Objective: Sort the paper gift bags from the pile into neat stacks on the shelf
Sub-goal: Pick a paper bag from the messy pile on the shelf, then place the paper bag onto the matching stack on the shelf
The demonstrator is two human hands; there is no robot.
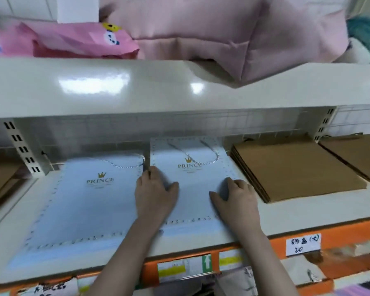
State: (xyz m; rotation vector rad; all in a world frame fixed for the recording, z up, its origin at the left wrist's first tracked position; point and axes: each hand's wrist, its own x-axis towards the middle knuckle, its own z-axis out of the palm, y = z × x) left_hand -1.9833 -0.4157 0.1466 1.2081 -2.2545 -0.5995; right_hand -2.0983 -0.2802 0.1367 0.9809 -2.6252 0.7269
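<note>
Two stacks of flat pale-blue "PRINCE" gift bags lie side by side on the lower shelf [286,218]. The bigger stack [83,201] is on the left, and a smaller stack [190,174] sits right of it, further back. My left hand [155,195] lies flat on the smaller stack's left edge with fingers straight. My right hand [236,199] rests on that stack's right edge; its fingers curl down over the side and the thumb lies on top. A stack of brown paper bags [295,167] lies to the right, with another brown stack [359,154] beyond it.
The upper shelf [137,88] overhangs the bags and carries pink paper bags [77,39] and a large pink fabric bag [233,33]. An orange price rail [350,238] with a handwritten label [303,244] runs along the front edge. Slotted uprights [21,148] bound the bay.
</note>
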